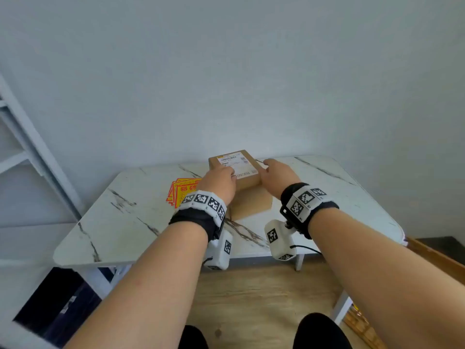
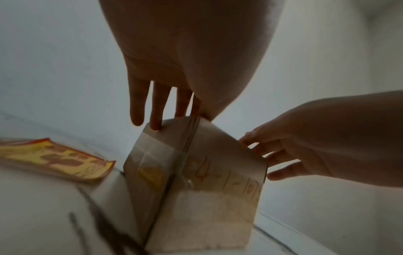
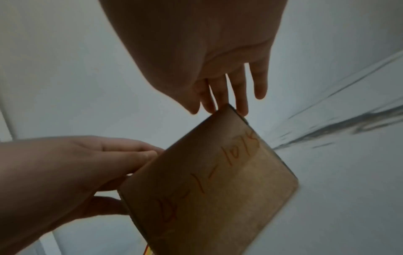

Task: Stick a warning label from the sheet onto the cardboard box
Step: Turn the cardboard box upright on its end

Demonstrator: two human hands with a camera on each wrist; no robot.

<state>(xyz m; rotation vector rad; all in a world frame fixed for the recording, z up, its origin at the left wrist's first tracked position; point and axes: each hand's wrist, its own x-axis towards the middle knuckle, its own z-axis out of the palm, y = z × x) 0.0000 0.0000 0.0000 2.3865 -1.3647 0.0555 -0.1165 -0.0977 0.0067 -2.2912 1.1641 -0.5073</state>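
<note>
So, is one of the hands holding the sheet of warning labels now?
No, the sheet of warning labels lies on the table, and both hands touch the cardboard box.

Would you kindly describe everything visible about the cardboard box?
The box is small, brown cardboard, standing on the marble-look table near its far edge. A white printed shipping label covers its top; red handwriting marks one side. The left hand and right hand hold it from either side. The label sheets lie apart, to its left.

Sheet (image 1: 185, 191) partly hidden by left hand (image 1: 219, 182), shipping label (image 1: 235, 161) text too small, box (image 1: 241, 182) underside blurred
</note>
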